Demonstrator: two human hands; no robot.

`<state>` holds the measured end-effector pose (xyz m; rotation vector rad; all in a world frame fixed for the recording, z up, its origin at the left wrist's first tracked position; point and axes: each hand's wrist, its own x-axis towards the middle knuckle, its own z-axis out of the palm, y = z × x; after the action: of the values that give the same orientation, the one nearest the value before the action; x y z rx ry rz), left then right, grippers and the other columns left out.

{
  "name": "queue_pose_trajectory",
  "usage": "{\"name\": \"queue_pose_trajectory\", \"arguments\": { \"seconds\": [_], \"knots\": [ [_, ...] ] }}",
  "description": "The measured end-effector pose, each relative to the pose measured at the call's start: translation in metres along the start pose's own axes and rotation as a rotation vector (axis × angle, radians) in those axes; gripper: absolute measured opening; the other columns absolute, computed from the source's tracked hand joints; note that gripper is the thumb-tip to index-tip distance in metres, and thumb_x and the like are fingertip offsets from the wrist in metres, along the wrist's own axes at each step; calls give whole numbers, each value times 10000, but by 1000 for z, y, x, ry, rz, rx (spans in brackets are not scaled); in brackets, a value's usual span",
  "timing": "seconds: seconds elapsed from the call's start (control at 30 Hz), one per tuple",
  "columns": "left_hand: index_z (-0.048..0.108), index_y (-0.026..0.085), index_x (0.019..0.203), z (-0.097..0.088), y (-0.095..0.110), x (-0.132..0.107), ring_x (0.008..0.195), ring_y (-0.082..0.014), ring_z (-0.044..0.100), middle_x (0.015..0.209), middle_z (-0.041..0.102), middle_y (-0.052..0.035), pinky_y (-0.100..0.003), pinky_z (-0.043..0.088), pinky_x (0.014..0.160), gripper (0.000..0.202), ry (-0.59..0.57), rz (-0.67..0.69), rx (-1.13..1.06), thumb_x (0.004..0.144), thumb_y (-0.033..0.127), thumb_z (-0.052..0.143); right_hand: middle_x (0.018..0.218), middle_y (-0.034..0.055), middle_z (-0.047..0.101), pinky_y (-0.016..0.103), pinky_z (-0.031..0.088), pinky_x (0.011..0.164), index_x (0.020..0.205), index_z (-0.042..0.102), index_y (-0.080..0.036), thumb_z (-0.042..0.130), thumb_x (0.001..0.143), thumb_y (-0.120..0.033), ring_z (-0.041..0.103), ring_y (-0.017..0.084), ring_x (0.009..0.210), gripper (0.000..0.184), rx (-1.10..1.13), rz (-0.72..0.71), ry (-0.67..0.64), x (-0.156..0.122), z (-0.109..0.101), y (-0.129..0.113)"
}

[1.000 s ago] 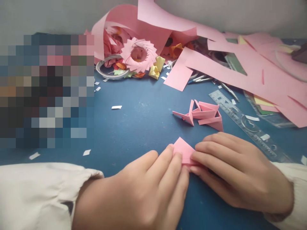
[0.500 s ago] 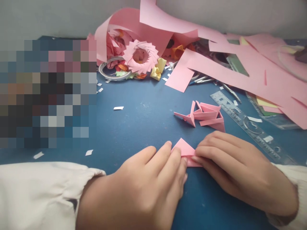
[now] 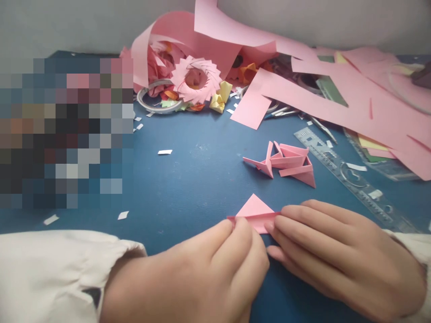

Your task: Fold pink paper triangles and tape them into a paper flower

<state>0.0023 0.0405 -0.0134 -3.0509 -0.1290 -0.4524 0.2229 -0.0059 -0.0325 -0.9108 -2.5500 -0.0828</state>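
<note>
One folded pink paper (image 3: 255, 207), pinched towards either end by my left hand (image 3: 202, 264) and right hand (image 3: 343, 255); spiky pink pieces (image 3: 292, 160) beyond

I count two bare hands here, one left hand (image 3: 195, 269) and one right hand (image 3: 350, 255), in two pale sleeves (image 3: 57, 269). There's one creased pink paper piece (image 3: 255, 207) at the fingers, and beyond it at least two folded pink units (image 3: 305, 176), overlapping too much for me to number exactly. One pleated pink paper ring (image 3: 213, 77), one clear plastic ruler (image 3: 332, 162), at least ten white paper scraps (image 3: 164, 152). The pink sheets (image 3: 303, 96) overlap past counting.
</note>
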Motion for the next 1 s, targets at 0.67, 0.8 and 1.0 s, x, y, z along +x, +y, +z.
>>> {"name": "queue_pose_trajectory", "arguments": {
  "seconds": [0.67,0.8,1.0],
  "knots": [
    [604,52,920,2,2,-5,959,-307,650,957,703,-160,-420,551,822,168,-8,70,65,846,188,541,945,113,657,437,462,795,851,620,-115,548,839,-113,581,265,951,73,26,37,20,1,2,-2],
    [607,37,916,8,6,-3,1022,-335,620,1055,670,-191,-449,545,834,176,15,-3,35,833,191,587,871,101,612,393,453,722,909,581,-99,526,841,-86,544,211,824,88,79,262,31,6,5,6],
    [628,19,910,12,5,-1,972,-308,646,1028,685,-174,-430,558,815,171,48,-9,40,860,165,554,827,90,556,374,420,701,825,532,-116,504,841,-69,489,194,781,56,118,317,9,9,6,7]
  ]
}}
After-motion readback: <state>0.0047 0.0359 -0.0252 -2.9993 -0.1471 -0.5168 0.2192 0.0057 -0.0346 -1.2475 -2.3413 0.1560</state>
